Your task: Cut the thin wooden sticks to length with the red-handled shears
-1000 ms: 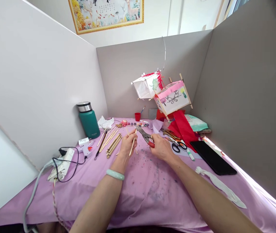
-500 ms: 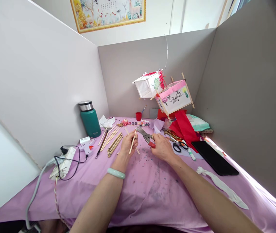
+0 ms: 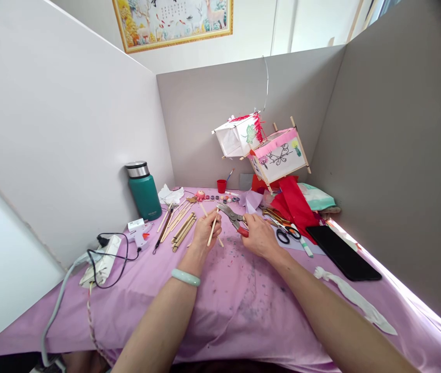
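My left hand (image 3: 206,228) is closed around a thin wooden stick (image 3: 213,228), held at a slant with its top end by the jaws of the pliers. A second stick (image 3: 220,242) crosses behind it and shows on both sides of the hand. In my right hand (image 3: 260,234) are red-handled pliers (image 3: 236,218), their metal jaws pointing left to the top of the held stick. Whether the jaws touch it is too small to tell. Bundled brown sticks (image 3: 184,233) lie left of my left hand.
At the left are a green bottle (image 3: 143,194), a glue gun (image 3: 139,237) and a power strip (image 3: 104,261) with cables. Two paper lanterns (image 3: 278,155) hang at the back. Scissors (image 3: 288,234), red cloth (image 3: 297,207) and a black phone (image 3: 342,253) lie at the right.
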`<state>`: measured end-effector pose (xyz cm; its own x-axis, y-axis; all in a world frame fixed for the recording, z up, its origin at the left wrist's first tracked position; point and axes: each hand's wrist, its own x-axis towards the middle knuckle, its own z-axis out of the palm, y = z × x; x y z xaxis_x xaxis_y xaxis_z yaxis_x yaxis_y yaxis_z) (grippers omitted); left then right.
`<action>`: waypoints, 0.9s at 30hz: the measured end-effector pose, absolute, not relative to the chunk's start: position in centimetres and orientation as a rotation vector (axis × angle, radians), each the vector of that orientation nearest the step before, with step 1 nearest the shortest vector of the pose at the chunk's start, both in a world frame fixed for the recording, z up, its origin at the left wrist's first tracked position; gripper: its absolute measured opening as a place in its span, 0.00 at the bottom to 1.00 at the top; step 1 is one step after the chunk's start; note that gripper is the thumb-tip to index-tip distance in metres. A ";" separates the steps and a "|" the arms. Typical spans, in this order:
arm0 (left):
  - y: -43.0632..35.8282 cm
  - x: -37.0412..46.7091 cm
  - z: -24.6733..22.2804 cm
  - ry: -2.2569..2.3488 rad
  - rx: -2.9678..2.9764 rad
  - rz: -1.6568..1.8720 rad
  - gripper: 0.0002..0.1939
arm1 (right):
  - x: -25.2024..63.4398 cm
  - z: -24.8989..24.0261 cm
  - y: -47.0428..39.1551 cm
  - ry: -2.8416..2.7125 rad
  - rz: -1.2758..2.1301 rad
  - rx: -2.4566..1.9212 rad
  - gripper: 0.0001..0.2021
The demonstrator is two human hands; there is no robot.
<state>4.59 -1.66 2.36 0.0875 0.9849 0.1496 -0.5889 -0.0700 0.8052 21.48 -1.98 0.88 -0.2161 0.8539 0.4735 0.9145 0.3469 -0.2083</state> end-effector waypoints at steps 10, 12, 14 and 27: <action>-1.6 4.5 2.3 0.594 0.904 1.410 0.12 | 21.9 0.8 -1.4 -2.023 -0.049 -1.559 0.14; -1.5 4.5 2.2 0.596 0.916 1.405 0.12 | 21.9 0.8 -1.5 -2.070 -0.060 -1.535 0.16; -1.5 4.5 2.2 0.600 0.921 1.409 0.12 | 21.8 0.9 -1.6 -2.114 -0.075 -1.519 0.18; -1.6 4.8 2.1 0.671 0.943 1.441 0.13 | 21.6 1.1 -2.0 -2.145 -0.082 -1.533 0.19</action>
